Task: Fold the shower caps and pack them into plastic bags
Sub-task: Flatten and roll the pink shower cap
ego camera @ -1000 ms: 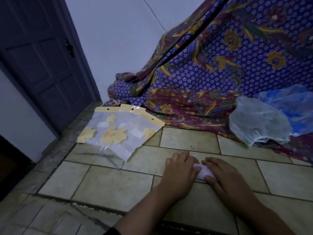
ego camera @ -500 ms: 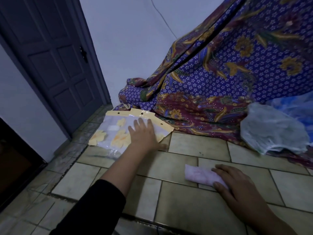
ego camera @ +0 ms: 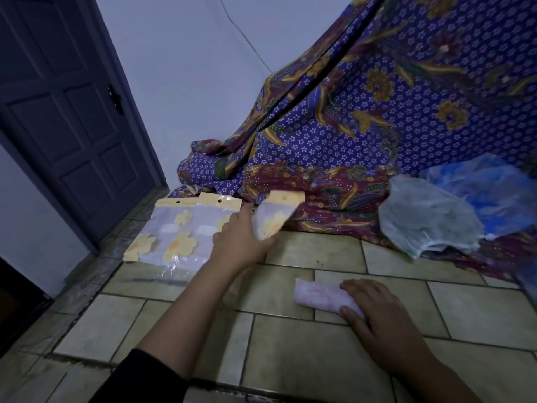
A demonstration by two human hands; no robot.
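A folded pink shower cap [ego camera: 319,295] lies on the tiled floor at the lower right. My right hand [ego camera: 380,318] rests on its right end, fingers curled over it. My left hand [ego camera: 241,239] reaches forward and grips a clear plastic bag with yellow flowers and a yellow header [ego camera: 274,216], lifted off the floor. Two more such plastic bags [ego camera: 177,228] lie flat to the left. An unfolded grey shower cap [ego camera: 424,225] and a blue one [ego camera: 499,199] sit at the right on the cloth.
A purple and maroon patterned cloth [ego camera: 363,135] drapes down at the back and right onto the floor. A dark door [ego camera: 66,117] stands at the left beside a pale wall. Beige floor tiles [ego camera: 290,344] stretch in front, with a step edge near me.
My left hand left the folded cap, reached to the bags, and has now lifted one bag to the right. My right hand stays on the folded cap.
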